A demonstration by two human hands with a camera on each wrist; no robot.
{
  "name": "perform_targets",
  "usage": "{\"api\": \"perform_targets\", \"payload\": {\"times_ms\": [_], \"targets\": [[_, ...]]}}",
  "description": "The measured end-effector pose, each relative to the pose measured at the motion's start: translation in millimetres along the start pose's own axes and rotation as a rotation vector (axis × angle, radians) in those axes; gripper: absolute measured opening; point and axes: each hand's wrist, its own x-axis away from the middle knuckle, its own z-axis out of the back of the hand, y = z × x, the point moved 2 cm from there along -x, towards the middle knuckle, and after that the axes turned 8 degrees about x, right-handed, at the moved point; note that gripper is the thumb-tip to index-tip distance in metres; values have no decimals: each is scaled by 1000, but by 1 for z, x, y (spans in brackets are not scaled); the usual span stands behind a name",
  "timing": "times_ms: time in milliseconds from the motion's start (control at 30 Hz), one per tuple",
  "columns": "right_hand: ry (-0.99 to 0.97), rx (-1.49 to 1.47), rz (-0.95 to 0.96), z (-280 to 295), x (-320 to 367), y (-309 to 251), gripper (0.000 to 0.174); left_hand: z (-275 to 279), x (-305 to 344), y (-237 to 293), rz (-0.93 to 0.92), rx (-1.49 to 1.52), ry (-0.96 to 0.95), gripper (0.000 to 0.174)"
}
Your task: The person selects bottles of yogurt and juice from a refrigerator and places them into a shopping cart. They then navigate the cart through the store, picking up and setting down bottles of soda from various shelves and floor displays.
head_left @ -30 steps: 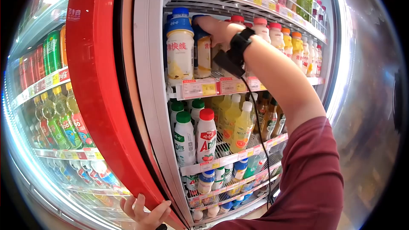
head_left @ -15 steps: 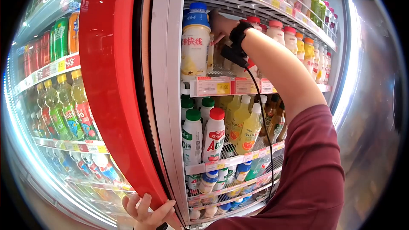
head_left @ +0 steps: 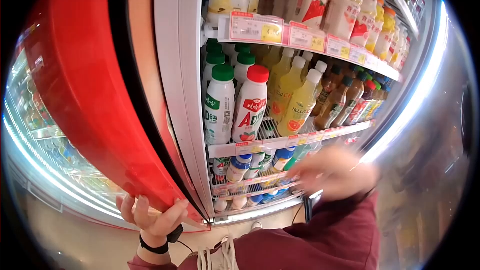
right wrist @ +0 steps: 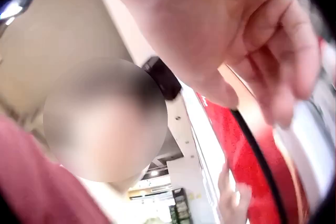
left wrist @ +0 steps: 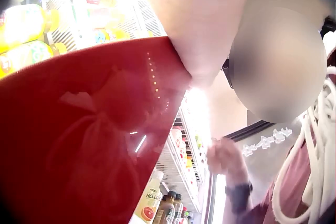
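Your left hand (head_left: 150, 215) grips the red cooler door (head_left: 75, 95) by its bottom edge, holding it open; right of the door your right hand (head_left: 332, 172) hovers loose-fingered and empty before the shelved bottles (head_left: 248, 110), none picked yet, I judge.

My right hand (right wrist: 226, 29) hangs close above, fingers loosely curled and holding nothing, motion-blurred. Below it runs the red door (right wrist: 247, 166) with its black seal (right wrist: 261, 155). Farther down, my left hand (right wrist: 233, 200) holds the door's edge.
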Motion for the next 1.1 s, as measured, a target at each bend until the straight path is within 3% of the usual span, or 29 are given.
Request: {"api": "perform_targets", "payload": {"times_ms": [33,67,100,133,167,233,300,367,433,533,600,667,767,800,833,867,900,933,967,1000,1067,1100], "targets": [[-390,-136,-178,-44,-8,9,42,-1,0,-1,-17,1,27,7],[-163,-157,-28,-101,-12,39,46,0,1,0,-29,-1,52,10],[-41,-320,-147,-143,-26,66,56,1,2,1,-20,-7,34,10],[239,-419,-365,-205,-36,107,59,2,3,2,8,-27,10,15],[585,-271,-457,-232,-48,116,58,3,4,2,32,-49,-10,21],[640,-414,-509,-245,-69,110,63,4,4,3,27,-73,-26,19],[816,-148,-604,-247,-83,100,66,4,-2,3,22,-91,-18,19],[893,-80,-662,-255,-96,107,62,4,-3,3,26,-94,-44,19],[830,-159,-749,-263,-101,109,58,4,-2,2,23,-85,-38,19],[879,-363,-600,-277,-87,104,54,6,-1,2,11,-32,-34,13],[1033,-492,-438,-295,-67,94,50,6,-1,2,-20,-18,-38,9],[1213,-876,-311,-275,-41,69,54,5,2,0,-30,-13,-32,9],[1343,-308,-166,-192,16,39,54,7,5,2,0,2,-69,16],[1400,-375,-44,-169,33,38,51,7,5,3,13,3,-77,17],[1552,-655,111,-150,42,38,51,7,6,3,24,3,-90,18],[1591,-627,47,-121,59,33,56,8,6,3,11,8,-83,18],[1700,-489,107,-92,73,35,57,8,5,3,18,10,-85,19],[1472,-655,495,-50,77,22,55,7,5,4,30,11,-87,19],[1501,-278,802,-10,58,21,50,7,5,4,27,14,-77,19],[1952,30,416,9,73,24,51,7,6,4,36,21,-82,19],[1917,205,389,74,45,2,50,6,6,4,48,32,-78,19],[1769,1219,-60,89,37,-1,44,6,6,4,45,34,-74,19]]}}
